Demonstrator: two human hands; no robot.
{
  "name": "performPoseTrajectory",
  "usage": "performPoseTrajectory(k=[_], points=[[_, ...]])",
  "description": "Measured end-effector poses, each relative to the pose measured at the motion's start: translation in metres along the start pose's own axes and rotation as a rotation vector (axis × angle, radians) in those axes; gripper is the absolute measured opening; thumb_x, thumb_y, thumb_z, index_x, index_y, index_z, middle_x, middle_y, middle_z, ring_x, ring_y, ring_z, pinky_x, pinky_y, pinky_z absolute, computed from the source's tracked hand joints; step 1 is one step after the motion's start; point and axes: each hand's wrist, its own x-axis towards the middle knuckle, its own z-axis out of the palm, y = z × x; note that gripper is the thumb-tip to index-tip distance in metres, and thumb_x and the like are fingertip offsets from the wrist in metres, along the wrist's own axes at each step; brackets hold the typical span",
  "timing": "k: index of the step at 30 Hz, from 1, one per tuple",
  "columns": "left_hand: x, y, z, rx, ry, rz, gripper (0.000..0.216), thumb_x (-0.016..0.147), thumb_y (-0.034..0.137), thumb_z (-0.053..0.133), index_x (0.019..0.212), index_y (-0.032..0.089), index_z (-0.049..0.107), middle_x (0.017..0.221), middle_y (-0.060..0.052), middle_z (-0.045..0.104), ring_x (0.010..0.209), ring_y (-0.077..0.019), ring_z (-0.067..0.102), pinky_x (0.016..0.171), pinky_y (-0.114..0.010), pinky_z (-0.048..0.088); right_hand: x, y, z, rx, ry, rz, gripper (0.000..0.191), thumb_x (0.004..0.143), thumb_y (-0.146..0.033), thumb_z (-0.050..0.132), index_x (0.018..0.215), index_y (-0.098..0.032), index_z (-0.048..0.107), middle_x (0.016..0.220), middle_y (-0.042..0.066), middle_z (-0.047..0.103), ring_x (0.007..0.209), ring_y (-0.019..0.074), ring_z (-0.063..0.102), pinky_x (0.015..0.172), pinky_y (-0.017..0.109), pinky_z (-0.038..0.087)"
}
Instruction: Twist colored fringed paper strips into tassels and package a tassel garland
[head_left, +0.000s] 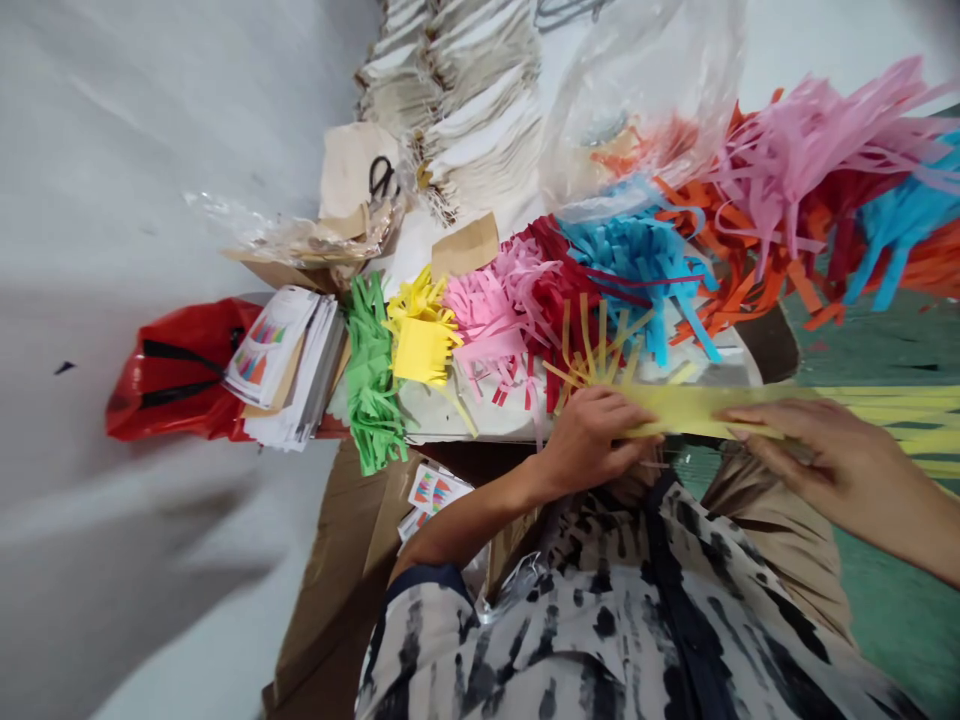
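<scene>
A yellow tissue paper fringe (686, 408) is stretched between my two hands in front of my body. My left hand (600, 435) is closed on its left part, where cut strips fan out beyond the fingers. On the other side, my right hand (814, 445) pinches the band between thumb and fingers. Long yellow strips (892, 405) trail off past it to the right edge. Just beyond my left hand lie a dark red fringe (555, 285) and a pink fringe (499, 300). The held paper is slightly blurred.
Green (369, 375), yellow (424, 340) and blue fringes (637, 250) line the table. Orange (731, 270) and pink bundles (832, 140) lie right. Printed cards (277, 345), a red bag (176, 370), black-handled scissors (382, 178), a clear plastic bag (645, 90) and stacked cream cloth (480, 110) surround them.
</scene>
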Motion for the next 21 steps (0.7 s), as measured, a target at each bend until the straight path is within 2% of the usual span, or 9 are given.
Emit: performPoseTrajectory(k=[3, 6, 9, 12, 16, 21], points=[[0.005, 0.005, -0.001, -0.03, 0.108, -0.216, 0.025, 0.108, 0.045, 0.074, 0.105, 0.022, 0.082, 0.103, -0.004, 0.086, 0.105, -0.0229, 0.073, 0.099, -0.04, 0.055, 0.004, -0.004, 0.002, -0.024, 0.023, 0.188, 0.031, 0.113, -0.045, 0.059, 0.124, -0.022, 0.076, 0.115, 0.007, 0.085, 0.088, 0.0248, 0.079, 0.076, 0.036, 0.057], [0.01, 0.009, 0.002, 0.018, 0.144, -0.333, 0.019, 0.105, 0.037, 0.077, 0.094, 0.022, 0.078, 0.099, -0.002, 0.084, 0.103, -0.0233, 0.07, 0.095, -0.041, 0.051, 0.011, -0.012, 0.006, -0.126, 0.036, 0.215, 0.043, 0.115, -0.054, 0.052, 0.11, -0.02, 0.078, 0.102, 0.008, 0.085, 0.081, 0.0276, 0.078, 0.072, 0.037, 0.053], [0.013, 0.012, 0.006, 0.057, 0.156, -0.37, 0.022, 0.1, 0.042, 0.084, 0.092, 0.023, 0.077, 0.096, -0.002, 0.082, 0.104, -0.0246, 0.069, 0.096, -0.042, 0.048, 0.018, -0.018, 0.011, -0.248, 0.039, 0.219, 0.051, 0.116, -0.057, 0.046, 0.099, -0.02, 0.077, 0.089, 0.009, 0.082, 0.076, 0.0301, 0.075, 0.071, 0.039, 0.048], [0.014, 0.012, 0.01, 0.054, 0.193, -0.382, 0.033, 0.1, 0.054, 0.083, 0.088, 0.023, 0.079, 0.096, -0.003, 0.081, 0.103, -0.0237, 0.069, 0.097, -0.042, 0.048, 0.02, -0.021, 0.014, -0.287, 0.042, 0.21, 0.049, 0.116, -0.054, 0.049, 0.095, -0.02, 0.077, 0.091, 0.01, 0.082, 0.079, 0.0307, 0.075, 0.075, 0.04, 0.045], [0.014, 0.009, 0.016, 0.057, 0.259, -0.394, 0.03, 0.106, 0.048, 0.078, 0.088, 0.024, 0.082, 0.101, -0.002, 0.081, 0.105, -0.0205, 0.068, 0.099, -0.039, 0.047, 0.018, -0.021, 0.015, -0.286, 0.047, 0.222, 0.049, 0.115, -0.055, 0.05, 0.093, -0.021, 0.077, 0.094, 0.01, 0.083, 0.084, 0.032, 0.076, 0.079, 0.041, 0.045], [0.02, 0.007, 0.014, 0.147, 0.193, -0.41, 0.042, 0.109, 0.053, 0.071, 0.083, 0.022, 0.081, 0.092, -0.004, 0.079, 0.1, -0.023, 0.067, 0.091, -0.041, 0.045, 0.022, -0.022, 0.016, -0.412, 0.004, 0.269, 0.053, 0.115, -0.057, 0.043, 0.088, -0.023, 0.073, 0.073, 0.007, 0.072, 0.069, 0.0308, 0.068, 0.071, 0.04, 0.04]])
